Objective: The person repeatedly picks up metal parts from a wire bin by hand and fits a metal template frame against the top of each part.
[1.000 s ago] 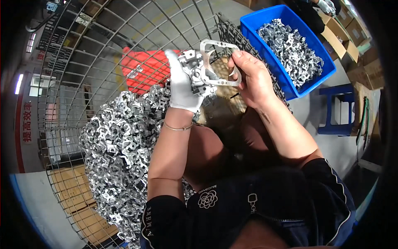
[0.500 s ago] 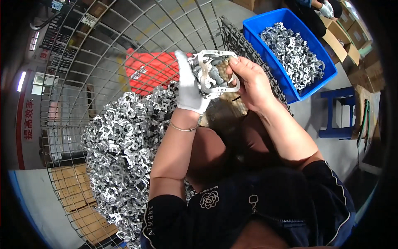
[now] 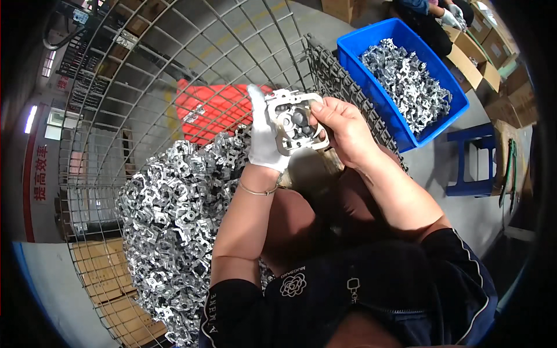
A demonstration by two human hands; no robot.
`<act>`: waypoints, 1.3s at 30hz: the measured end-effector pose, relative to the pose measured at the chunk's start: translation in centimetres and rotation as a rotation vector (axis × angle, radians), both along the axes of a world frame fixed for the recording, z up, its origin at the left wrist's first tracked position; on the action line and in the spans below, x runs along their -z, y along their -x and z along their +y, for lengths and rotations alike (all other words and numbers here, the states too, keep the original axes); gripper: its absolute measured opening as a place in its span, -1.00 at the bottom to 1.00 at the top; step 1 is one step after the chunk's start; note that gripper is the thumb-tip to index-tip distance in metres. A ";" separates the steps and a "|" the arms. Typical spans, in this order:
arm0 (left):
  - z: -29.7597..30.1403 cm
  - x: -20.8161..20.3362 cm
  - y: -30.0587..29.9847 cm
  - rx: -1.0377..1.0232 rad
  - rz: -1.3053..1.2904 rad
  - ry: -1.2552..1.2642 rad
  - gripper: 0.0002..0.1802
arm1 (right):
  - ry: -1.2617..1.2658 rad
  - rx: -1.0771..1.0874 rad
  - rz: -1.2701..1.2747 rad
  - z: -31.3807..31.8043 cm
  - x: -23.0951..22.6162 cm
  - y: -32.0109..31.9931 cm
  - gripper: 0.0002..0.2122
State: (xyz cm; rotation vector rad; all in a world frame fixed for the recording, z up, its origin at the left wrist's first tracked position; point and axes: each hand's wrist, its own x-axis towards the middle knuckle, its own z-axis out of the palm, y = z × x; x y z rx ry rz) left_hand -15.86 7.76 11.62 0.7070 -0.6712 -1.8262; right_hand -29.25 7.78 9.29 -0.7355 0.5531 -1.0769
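A wire basket (image 3: 342, 97) fills the left and upper frame, its right wall standing between the hands and a blue bin (image 3: 380, 105) of metal pieces at upper right. Inside, a heap of silvery parts (image 3: 174, 232) spreads over the left-centre; a red object (image 3: 220, 104) shows through the mesh above it. A co-worker's gloved hands (image 3: 455, 16) are at the top right, near an open carton (image 3: 464, 55); a blue stool (image 3: 462, 156) stands at right. Just above centre, the white-gloved left hand (image 3: 262, 136) points upward, fingers nearly straight, cradling a metal part (image 3: 288, 123). The bare right hand (image 3: 342, 124) pinches a thin metal frame (image 3: 297, 98) against it, fingers closed on its right side.
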 end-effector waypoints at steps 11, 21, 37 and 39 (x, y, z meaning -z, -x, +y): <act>-0.1 0.3 0.1 -0.065 0.004 -0.019 -0.22 | 0.065 0.044 0.012 0.0 0.4 -0.1 -0.79; -0.1 1.1 -0.2 -0.005 0.018 -0.016 -0.25 | 0.113 0.060 0.210 0.0 0.3 0.1 -0.79; 0.3 1.1 0.3 -0.152 -0.090 -0.079 -0.29 | 0.107 0.129 0.399 -0.6 1.0 -0.3 -0.77; 0.3 1.1 0.4 -0.188 -0.092 -0.076 -0.28 | 0.135 0.156 0.397 -0.5 1.0 -0.5 -0.74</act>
